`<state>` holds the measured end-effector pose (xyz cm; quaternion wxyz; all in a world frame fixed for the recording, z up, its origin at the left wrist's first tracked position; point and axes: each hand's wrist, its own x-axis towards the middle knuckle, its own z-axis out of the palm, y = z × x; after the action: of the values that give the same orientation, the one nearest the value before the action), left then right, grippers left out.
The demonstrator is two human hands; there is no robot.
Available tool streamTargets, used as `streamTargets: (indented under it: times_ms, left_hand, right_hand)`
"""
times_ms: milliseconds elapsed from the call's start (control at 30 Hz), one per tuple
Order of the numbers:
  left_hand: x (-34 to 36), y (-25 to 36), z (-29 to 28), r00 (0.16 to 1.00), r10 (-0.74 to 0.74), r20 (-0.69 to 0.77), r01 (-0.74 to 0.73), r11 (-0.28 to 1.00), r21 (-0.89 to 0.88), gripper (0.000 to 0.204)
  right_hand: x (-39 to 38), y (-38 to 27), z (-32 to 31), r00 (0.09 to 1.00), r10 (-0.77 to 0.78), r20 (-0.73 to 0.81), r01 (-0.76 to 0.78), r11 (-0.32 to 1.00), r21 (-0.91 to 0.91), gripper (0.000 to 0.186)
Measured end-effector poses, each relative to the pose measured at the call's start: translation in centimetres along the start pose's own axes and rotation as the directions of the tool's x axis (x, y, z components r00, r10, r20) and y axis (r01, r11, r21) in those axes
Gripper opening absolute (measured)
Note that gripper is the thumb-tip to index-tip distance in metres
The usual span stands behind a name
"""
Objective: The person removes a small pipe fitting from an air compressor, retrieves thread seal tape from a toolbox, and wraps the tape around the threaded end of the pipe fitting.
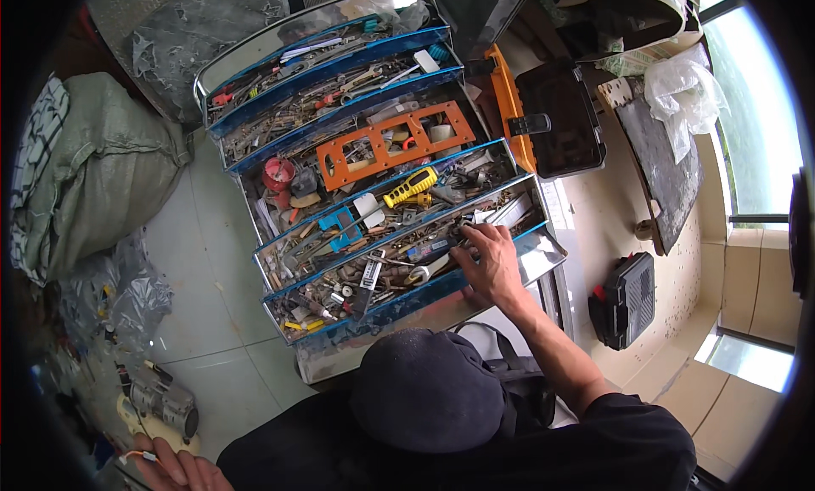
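Observation:
My right hand (488, 262) reaches into the lowest right tier of a blue cantilever toolbox (424, 296), fingers curled among small metal parts beside a wrench (424, 270); what they grip is hidden. My left hand (174, 465), at the lower left edge, pinches a thin, small white-and-orange item (140, 457) that is too small to name. The trays hold several loose tools, including a yellow-handled tool (409, 187) and a light blue plastic tool (340, 228). An orange perforated plate (395, 143) lies across the middle.
A green sack (102, 177) and crumpled plastic (119, 296) lie left, near a power tool (165, 402). To the right are an orange-and-black case (552, 117), a black case (620, 300), a grey board (658, 177) and a window (755, 109). A dark rounded cloth shape (424, 389) fills the lower middle.

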<state>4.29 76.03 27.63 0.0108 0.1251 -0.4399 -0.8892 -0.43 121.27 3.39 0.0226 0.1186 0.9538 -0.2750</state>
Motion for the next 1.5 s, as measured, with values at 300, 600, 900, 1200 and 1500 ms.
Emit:
streamTargets:
  times_ms: [300,600,900,1200,1500]
  left_hand:
    - [13.0,-5.0,7.1,0.996,-0.077,-0.043,0.078,0.551,0.831,0.024]
    - [23.7,-23.3,13.9,0.747,-0.399,0.532,-0.233,0.592,0.771,0.027]
    - [27.5,-25.9,12.1,0.564,-0.609,0.558,-0.194,0.559,0.806,0.033]
    - [36.8,-25.9,7.5,0.448,-0.484,0.752,-0.71,0.319,0.628,0.044]
    - [47.8,-28.4,1.3,0.475,-0.427,0.769,-0.859,-0.036,0.511,0.054]
  right_hand:
    - [3.0,-6.1,-3.0,0.934,-0.348,0.082,0.279,0.852,0.443,0.033]
    - [10.0,-11.6,-2.5,0.838,-0.308,0.45,-0.481,-0.031,0.876,0.04]
    - [11.5,-9.0,0.6,0.784,-0.204,0.586,-0.602,-0.026,0.798,0.032]
    - [14.1,-9.3,-0.4,0.895,0.267,0.358,-0.426,0.273,0.863,0.02]
    - [18.3,-10.0,-1.2,0.803,0.552,0.223,-0.526,0.482,0.701,0.033]
